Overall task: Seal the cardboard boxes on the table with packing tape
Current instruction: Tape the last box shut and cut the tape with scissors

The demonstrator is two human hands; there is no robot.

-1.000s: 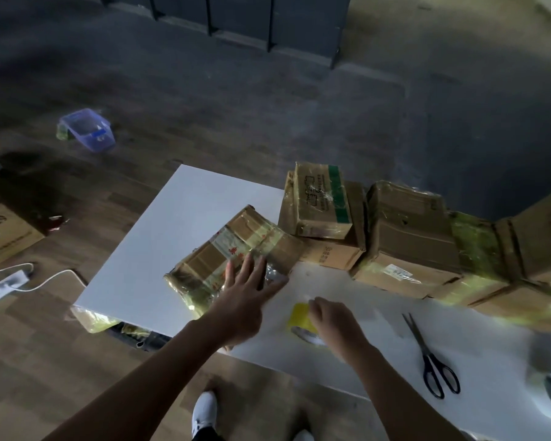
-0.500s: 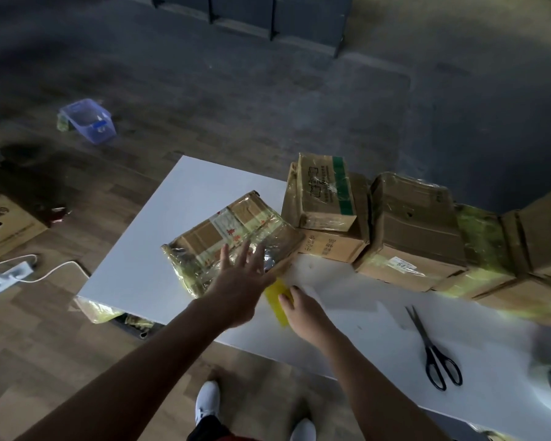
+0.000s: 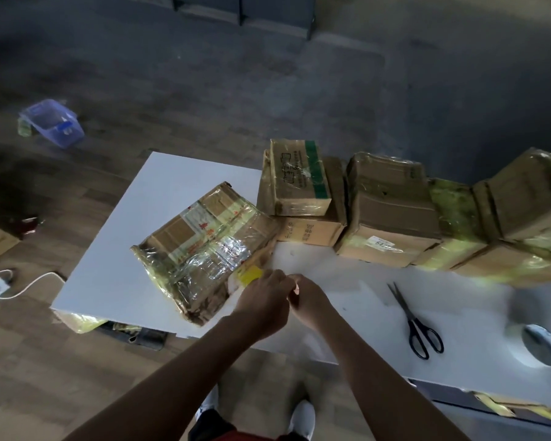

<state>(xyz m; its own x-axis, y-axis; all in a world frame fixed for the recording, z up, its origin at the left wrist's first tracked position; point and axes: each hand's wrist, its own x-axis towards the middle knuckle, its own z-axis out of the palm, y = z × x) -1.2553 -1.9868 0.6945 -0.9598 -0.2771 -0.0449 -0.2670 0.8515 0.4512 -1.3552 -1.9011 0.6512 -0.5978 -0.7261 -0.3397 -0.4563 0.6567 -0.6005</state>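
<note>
A flat cardboard box (image 3: 204,246) wrapped in shiny tape lies at the left of the white table (image 3: 109,268). At the box's near right corner sits a yellow packing tape roll (image 3: 250,275), mostly hidden. My left hand (image 3: 263,302) curls over the roll and grips it. My right hand (image 3: 310,302) meets it from the right, its fingers curled in against the roll; what they pinch is hidden.
Taped boxes stand in a row along the table's far edge: a stacked pair (image 3: 299,186), one more (image 3: 390,208) and several at the right (image 3: 522,224). Black scissors (image 3: 422,323) and a pale tape roll (image 3: 541,343) lie on the right. A blue tub (image 3: 53,124) is on the floor.
My left hand left the top of the flat box and came down onto the tape roll. My right hand carried the roll from the table up to the box's near corner.
</note>
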